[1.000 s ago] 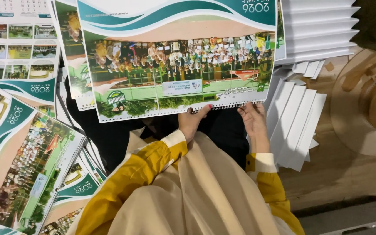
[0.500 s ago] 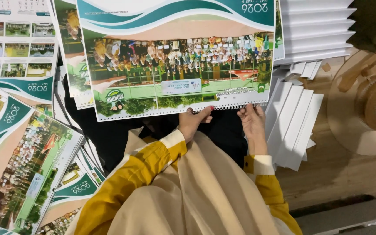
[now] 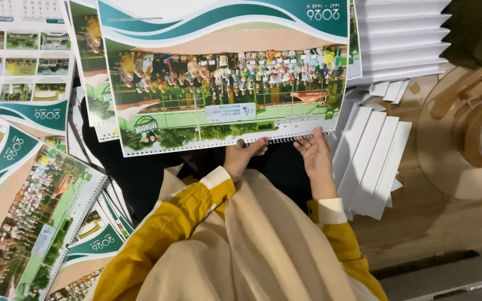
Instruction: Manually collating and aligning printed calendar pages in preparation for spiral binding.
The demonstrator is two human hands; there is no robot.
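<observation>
I count two hands: my left hand (image 3: 245,158) and right hand (image 3: 314,159), both on one spiral-bound calendar (image 3: 224,72). Left of the left hand lie at least five more calendars (image 3: 29,206) (overlapping, so the exact number is unclear). Right of the right hand sit two stacks of white strips (image 3: 372,161) and one wooden spool (image 3: 470,139).
</observation>
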